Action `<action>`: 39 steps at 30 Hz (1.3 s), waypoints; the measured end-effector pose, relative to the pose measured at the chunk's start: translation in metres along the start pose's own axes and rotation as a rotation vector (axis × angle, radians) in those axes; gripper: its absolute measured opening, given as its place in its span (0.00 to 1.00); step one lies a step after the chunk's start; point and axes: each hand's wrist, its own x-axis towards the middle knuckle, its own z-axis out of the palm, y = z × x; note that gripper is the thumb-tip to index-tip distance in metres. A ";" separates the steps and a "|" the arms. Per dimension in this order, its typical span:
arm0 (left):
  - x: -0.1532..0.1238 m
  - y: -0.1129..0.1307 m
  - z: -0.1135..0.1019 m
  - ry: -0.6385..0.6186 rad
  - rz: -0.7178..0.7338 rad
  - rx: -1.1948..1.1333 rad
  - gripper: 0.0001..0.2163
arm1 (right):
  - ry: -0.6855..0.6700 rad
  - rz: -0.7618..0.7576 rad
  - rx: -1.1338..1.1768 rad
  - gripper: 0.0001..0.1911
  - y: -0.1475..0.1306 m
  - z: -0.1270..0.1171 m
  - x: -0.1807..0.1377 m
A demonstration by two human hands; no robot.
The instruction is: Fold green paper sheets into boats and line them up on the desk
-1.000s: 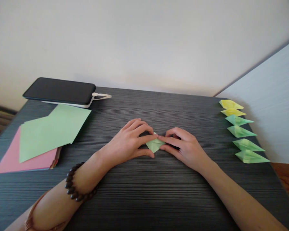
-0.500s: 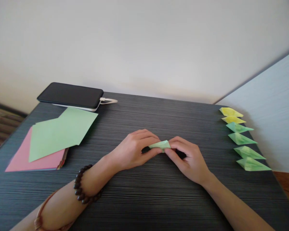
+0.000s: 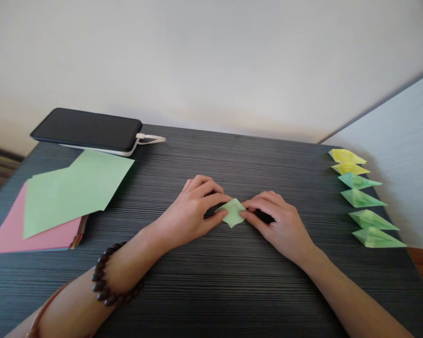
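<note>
A small piece of folded light-green paper (image 3: 234, 213) shows as a diamond between my hands, just over the dark table. My left hand (image 3: 196, 206) pinches its left corner between thumb and forefinger. At the opposite corner my right hand (image 3: 277, 220) grips it the same way, thumb in front and fingers behind. The fingertips cover both side corners of the paper. A dark beaded bracelet (image 3: 107, 277) circles my left wrist.
Loose green sheets (image 3: 66, 192) lie on a stack of pink paper (image 3: 7, 230) at the left. Behind them a black phone (image 3: 88, 129) with a white cable (image 3: 153, 139) rests on something white. Folded green (image 3: 379, 238) and yellow (image 3: 348, 156) paper pieces line the table's right edge.
The green paper has gone from a narrow folded strip to a wider, flatter diamond facing me. My hands have drawn slightly apart, both still pinching it. The camera view has shifted a little.
</note>
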 end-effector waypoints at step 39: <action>-0.003 0.000 -0.010 -0.049 0.145 0.088 0.07 | -0.183 -0.354 -0.218 0.21 0.004 -0.006 -0.008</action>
